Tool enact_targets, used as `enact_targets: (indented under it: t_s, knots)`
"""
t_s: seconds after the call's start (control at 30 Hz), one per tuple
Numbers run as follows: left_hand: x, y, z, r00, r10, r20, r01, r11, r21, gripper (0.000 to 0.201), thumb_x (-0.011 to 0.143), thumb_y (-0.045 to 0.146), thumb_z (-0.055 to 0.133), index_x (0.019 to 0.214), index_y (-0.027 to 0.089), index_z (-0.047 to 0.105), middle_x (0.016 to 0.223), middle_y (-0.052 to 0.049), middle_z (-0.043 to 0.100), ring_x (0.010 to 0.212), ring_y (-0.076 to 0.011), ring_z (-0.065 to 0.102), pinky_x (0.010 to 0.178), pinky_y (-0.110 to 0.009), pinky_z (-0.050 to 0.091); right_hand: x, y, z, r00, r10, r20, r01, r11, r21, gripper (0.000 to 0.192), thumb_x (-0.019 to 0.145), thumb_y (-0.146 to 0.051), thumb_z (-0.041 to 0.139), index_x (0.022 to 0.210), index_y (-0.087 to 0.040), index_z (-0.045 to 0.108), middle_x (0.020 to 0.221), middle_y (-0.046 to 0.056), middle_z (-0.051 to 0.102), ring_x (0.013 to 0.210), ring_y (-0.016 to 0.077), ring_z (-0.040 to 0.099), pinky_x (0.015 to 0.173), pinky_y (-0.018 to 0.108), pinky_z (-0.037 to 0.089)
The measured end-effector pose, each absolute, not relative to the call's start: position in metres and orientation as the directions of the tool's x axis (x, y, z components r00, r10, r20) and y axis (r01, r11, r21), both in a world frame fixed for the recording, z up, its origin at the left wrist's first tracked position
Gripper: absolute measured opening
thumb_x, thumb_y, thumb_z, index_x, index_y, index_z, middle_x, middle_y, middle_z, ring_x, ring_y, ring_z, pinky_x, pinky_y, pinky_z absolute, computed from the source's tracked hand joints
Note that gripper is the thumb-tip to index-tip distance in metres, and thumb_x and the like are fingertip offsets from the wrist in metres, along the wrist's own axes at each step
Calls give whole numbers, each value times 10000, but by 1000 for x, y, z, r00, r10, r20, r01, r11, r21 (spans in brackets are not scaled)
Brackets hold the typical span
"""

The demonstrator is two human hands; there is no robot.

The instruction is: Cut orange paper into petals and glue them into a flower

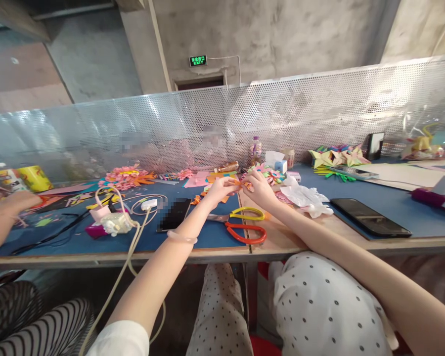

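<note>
Above the table, my left hand (pixel 222 190) and my right hand (pixel 259 189) meet with fingertips pinched on a small piece of orange paper (pixel 239 183). Its exact shape is mostly covered by the fingers. Below them lies a pair of scissors (pixel 246 233), one handle red and the other yellow, its blades pointing left. Orange paper scraps (pixel 197 200) lie beside my left hand. Behind my right hand sits a bunch of multicoloured paper flowers (pixel 270 174). Crumpled white tissue (pixel 307 199) rests to its right.
Phones lie left (pixel 175 214) and right (pixel 371 217) of my arms. A white cable (pixel 133 242) hangs over the front edge near a power adapter (pixel 114 223). A perforated metal screen (pixel 193 131) stands behind. Another person's arm (pixel 7 217) reaches in at left.
</note>
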State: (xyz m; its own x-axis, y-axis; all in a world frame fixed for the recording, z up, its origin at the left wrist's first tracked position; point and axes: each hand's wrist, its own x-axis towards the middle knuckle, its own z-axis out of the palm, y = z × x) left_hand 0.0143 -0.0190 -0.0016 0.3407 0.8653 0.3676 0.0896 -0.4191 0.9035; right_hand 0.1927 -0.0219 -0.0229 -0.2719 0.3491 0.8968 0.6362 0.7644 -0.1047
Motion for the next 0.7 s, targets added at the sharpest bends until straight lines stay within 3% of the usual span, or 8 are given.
enact_targets:
  t_s: [0.23,0.7]
  knots:
    - [15,-19,-1,377,839,393,90,-456,886,278,664,295,740,891,146,678,840,-58,688,770,-156,632,724,-303,490,194,-20,-24,-308,326,894,680,733,-33,109,877,-261,517,863,-216,615,927,83,585,914,249,512,792,395,424]
    - [20,-31,6,377,836,399,74,-456,887,346,594,317,798,862,113,720,827,-92,729,872,-215,653,880,-393,466,194,-22,-23,-284,341,896,718,695,-37,124,882,-266,516,830,-221,620,901,83,591,894,250,515,787,399,415]
